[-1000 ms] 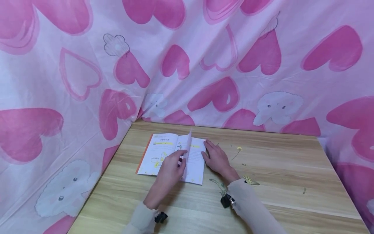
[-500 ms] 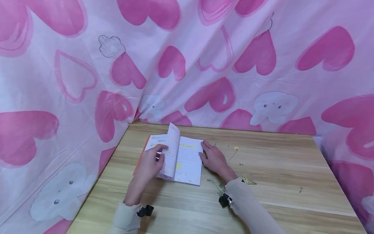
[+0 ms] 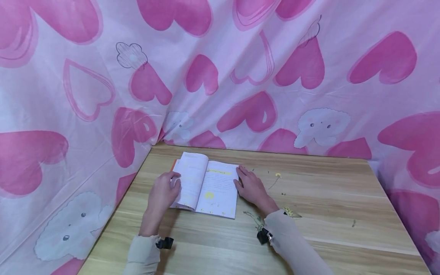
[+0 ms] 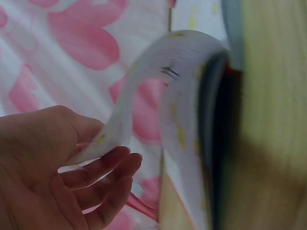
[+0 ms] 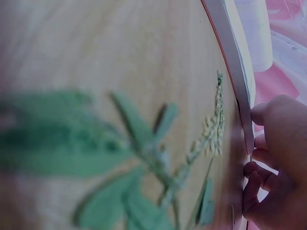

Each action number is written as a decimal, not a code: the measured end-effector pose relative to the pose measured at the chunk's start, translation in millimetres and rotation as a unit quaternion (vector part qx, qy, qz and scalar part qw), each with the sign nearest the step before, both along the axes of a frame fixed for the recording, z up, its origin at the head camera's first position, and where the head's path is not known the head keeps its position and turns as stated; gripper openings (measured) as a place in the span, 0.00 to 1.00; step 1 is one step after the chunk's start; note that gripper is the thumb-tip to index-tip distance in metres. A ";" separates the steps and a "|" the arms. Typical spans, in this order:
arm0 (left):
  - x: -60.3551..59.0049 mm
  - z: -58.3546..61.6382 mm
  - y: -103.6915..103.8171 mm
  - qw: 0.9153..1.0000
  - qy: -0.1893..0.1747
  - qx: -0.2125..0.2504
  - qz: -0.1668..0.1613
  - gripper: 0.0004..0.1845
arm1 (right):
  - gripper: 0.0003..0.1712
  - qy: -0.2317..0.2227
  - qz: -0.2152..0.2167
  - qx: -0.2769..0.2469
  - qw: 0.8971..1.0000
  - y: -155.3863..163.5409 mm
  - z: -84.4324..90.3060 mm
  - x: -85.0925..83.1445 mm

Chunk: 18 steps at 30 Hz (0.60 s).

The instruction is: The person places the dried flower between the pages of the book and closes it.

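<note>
An open book [image 3: 220, 196] with an orange cover edge lies on the wooden table, yellow highlights and small print on its pages. My left hand [image 3: 162, 193] pinches a page [image 3: 192, 179] at the book's left side. In the left wrist view that page [image 4: 122, 110] bows up in a curve, its edge between thumb and fingers. My right hand [image 3: 253, 188] holds the book's right edge. The right wrist view shows its thumb on the page edge and the other fingers [image 5: 259, 179] curled beside the book, low over the table.
Right of the book lie a small yellow flower [image 3: 278, 175], a yellow blossom sprig [image 3: 292, 212] and a green leafy sprig [image 3: 253, 217] by the right wrist. Leaves [image 5: 144, 206] loom close in the right wrist view. Pink heart-patterned cloth [image 3: 247, 110] hangs behind the table.
My left hand has moved left, carrying the page from upright over the middle onto the left side. The right hand stays at the book's right edge.
</note>
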<state>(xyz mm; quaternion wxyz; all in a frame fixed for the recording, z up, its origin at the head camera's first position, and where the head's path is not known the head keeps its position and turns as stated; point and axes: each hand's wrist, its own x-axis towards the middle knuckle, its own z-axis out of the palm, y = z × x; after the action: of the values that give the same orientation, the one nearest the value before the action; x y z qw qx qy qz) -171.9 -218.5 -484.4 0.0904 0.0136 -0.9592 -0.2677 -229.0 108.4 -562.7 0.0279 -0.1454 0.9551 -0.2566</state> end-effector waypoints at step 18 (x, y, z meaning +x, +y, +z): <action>-3.1 -45.9 -10.2 0.991 -0.085 -0.078 0.071 0.40 | 0.36 0.023 0.000 -0.020 1.000 2.4 -2.3 0.6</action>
<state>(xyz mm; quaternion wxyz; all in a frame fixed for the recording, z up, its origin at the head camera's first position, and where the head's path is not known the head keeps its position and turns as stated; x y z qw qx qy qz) -175.1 -228.7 -530.2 0.0279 0.0975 -0.9779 -0.1828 -228.4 110.8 -565.0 0.0025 -0.1516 0.9503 -0.2721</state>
